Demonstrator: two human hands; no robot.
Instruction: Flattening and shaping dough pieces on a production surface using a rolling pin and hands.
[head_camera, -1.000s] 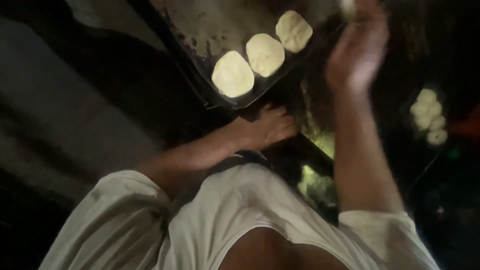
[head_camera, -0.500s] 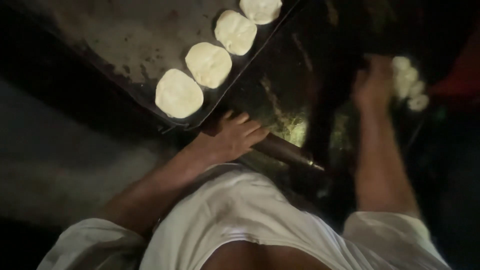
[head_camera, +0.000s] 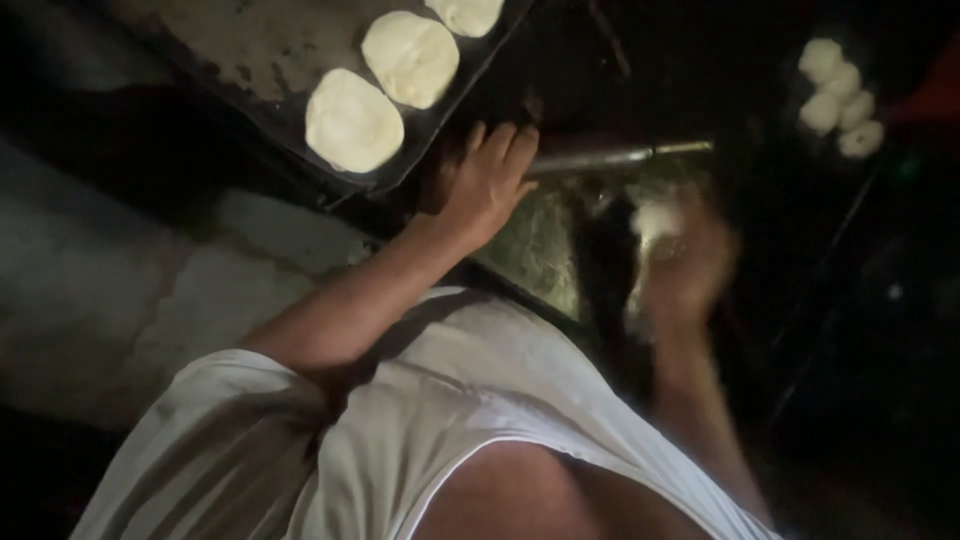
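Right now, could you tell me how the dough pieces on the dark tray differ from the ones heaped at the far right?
The tray pieces are pressed into flat rounds and lie in a spaced row on the tray; the heaped pieces are smaller lumps, bunched and touching. The left hand rests near the tray pieces; none is near the heaped pieces. Both are pale, uncooked dough.

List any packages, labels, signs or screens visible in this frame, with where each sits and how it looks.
None can be made out: no package, label, sign or screen shows in this dark head view.
What does show is unpackaged: pale round dough discs lie on a dark tray at upper left.
A cluster of small dough balls sits at upper right.
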